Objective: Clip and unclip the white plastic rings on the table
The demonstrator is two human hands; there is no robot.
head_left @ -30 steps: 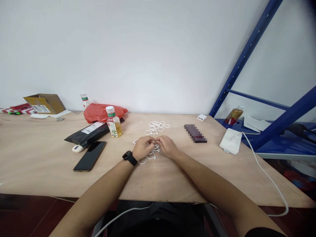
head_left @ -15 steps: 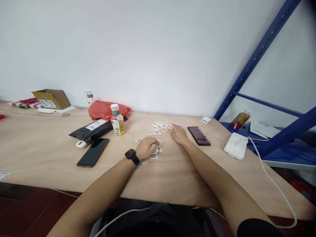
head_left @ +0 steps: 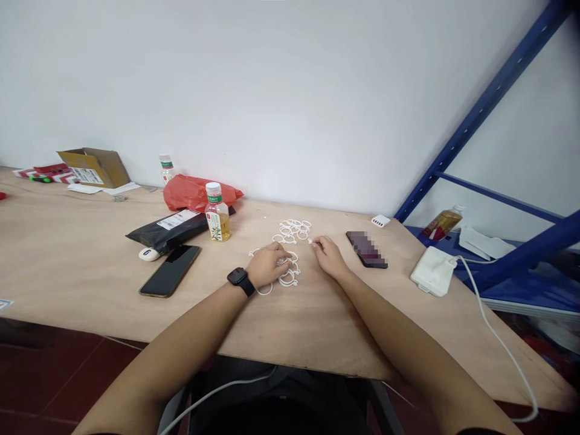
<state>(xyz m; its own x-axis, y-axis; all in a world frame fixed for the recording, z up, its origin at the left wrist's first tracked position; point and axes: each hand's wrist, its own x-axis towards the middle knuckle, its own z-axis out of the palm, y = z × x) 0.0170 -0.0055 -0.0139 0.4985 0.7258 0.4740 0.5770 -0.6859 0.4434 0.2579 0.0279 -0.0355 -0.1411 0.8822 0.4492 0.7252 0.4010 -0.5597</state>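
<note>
Two heaps of white plastic rings lie on the wooden table (head_left: 81, 266). My left hand (head_left: 268, 266), with a black watch on the wrist, rests curled on the nearer heap of joined rings (head_left: 290, 275) and grips it. My right hand (head_left: 327, 255) hovers just right of that heap and pinches one small white ring (head_left: 310, 241) between its fingertips. The loose rings (head_left: 294, 229) lie a little farther back, apart from both hands.
Left of the hands lie a black phone (head_left: 170, 278), a black parcel (head_left: 170, 231), a tea bottle (head_left: 217, 212), a red bag (head_left: 197, 192) and a cardboard box (head_left: 95, 167). A second phone (head_left: 366, 248) and a white charger (head_left: 434, 270) with its cable sit right; a blue rack (head_left: 498, 181) stands beyond.
My right hand left the near heap, reached back to the loose rings, and has come back toward the left hand with one ring pinched. The left hand stayed on the near heap.
</note>
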